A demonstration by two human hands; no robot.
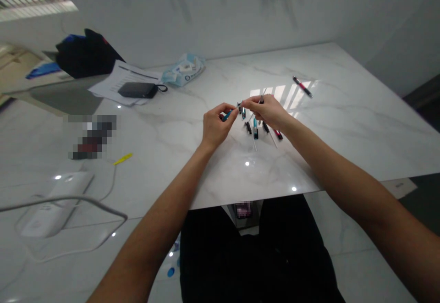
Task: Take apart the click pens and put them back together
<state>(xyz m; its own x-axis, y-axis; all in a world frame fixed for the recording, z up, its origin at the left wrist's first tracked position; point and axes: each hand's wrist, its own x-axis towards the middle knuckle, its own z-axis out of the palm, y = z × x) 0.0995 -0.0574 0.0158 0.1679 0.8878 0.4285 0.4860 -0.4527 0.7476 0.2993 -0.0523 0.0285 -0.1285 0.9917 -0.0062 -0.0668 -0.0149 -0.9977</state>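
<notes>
The left hand's grip [220, 122] is closed on a teal pen barrel [226, 116], its long axis slanting up and right toward the right hand's grip [264, 110], whose fingertips are pinched together just beyond; whatever lies between them is too small to make out. Below, nearer the right hand, loose pen parts [255, 130] lie on the surface [360, 133]. Farther right, well apart, lies a red-and-black pen [302, 87].

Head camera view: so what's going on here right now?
A person's left hand holds a teal pen part close to the right hand; what the right one holds is unclear. Loose pen parts and thin rods lie near them on the table. A red-and-black pen lies apart, farther back.
</notes>
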